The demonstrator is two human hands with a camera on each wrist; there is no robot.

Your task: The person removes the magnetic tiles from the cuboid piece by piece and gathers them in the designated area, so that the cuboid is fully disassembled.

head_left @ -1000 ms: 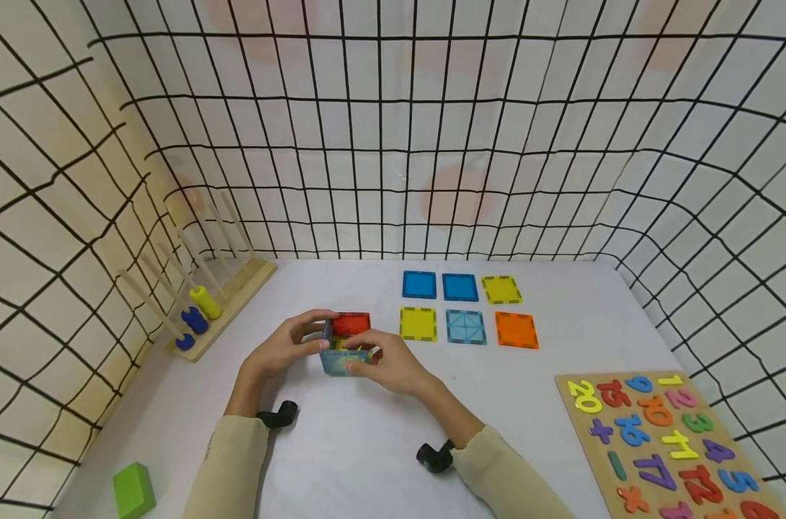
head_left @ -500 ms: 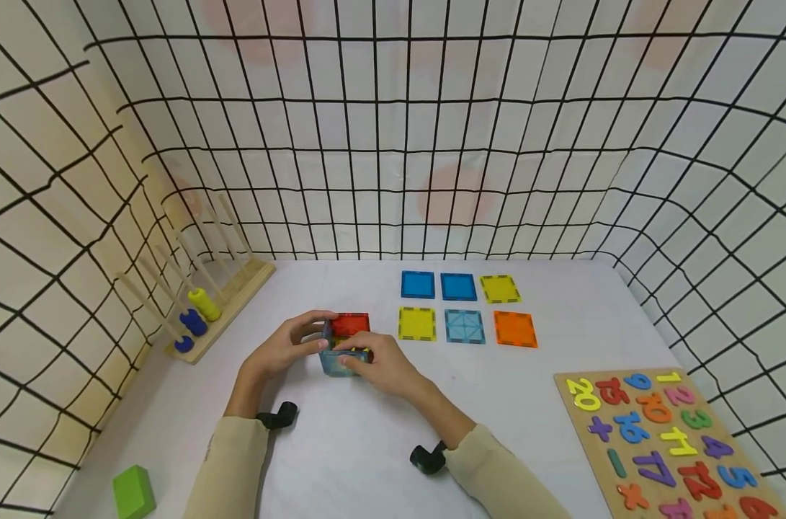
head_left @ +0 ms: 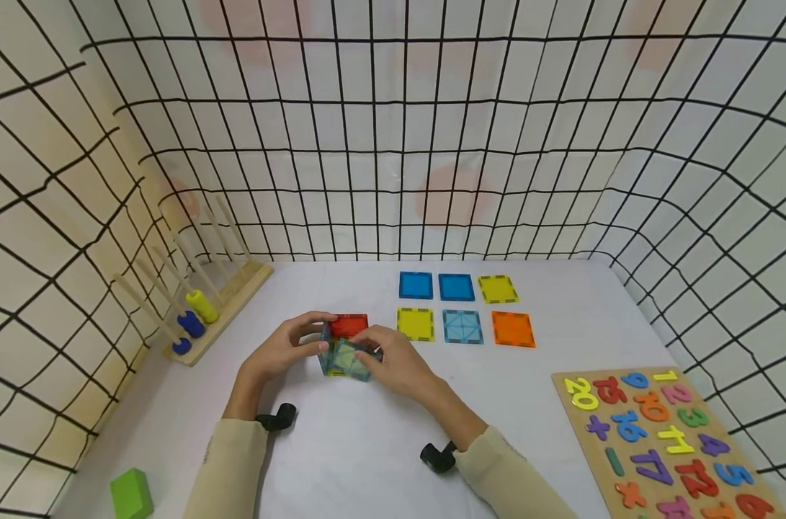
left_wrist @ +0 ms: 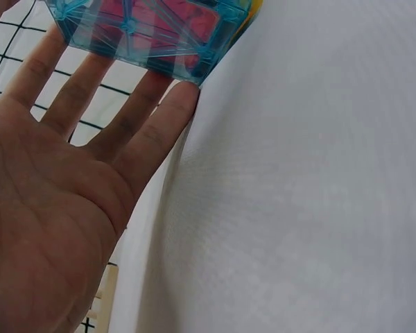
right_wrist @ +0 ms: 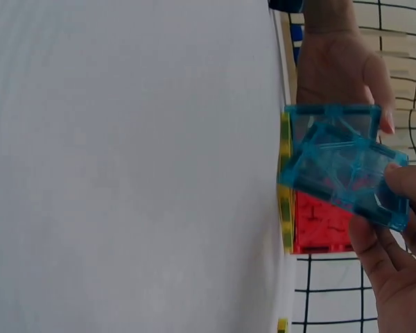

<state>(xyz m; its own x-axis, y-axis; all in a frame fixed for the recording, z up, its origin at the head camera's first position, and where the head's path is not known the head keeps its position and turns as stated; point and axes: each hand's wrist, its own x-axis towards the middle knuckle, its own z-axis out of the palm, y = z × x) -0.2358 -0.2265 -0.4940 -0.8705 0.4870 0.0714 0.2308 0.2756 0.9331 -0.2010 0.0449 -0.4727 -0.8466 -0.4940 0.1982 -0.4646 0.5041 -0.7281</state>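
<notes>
A translucent light-blue magnetic tile [head_left: 350,358] is pinched between the thumb and fingers of my right hand [head_left: 395,360]. It leans at a slant across the front of a small box of tiles. That box has a yellow base tile [right_wrist: 286,215], a red tile [head_left: 349,324] upright at the back and another light-blue tile [left_wrist: 152,28] upright on the left. My left hand [head_left: 282,346] is at the box's left side, its straight fingers [left_wrist: 128,121] touching the left tile from outside. In the right wrist view, the held tile [right_wrist: 347,173] overlaps the left tile.
Two rows of flat tiles lie to the right, among them a blue tile [head_left: 416,285] and an orange tile [head_left: 513,329]. A wooden peg rack [head_left: 224,313] stands left. A number board [head_left: 564,404] lies front right, a green block [head_left: 131,494] front left.
The light-blue front tile stood upright along the box's front; now my right hand has it tilted and turned away from there, uncovering part of the yellow base. My left hand stays in place.
</notes>
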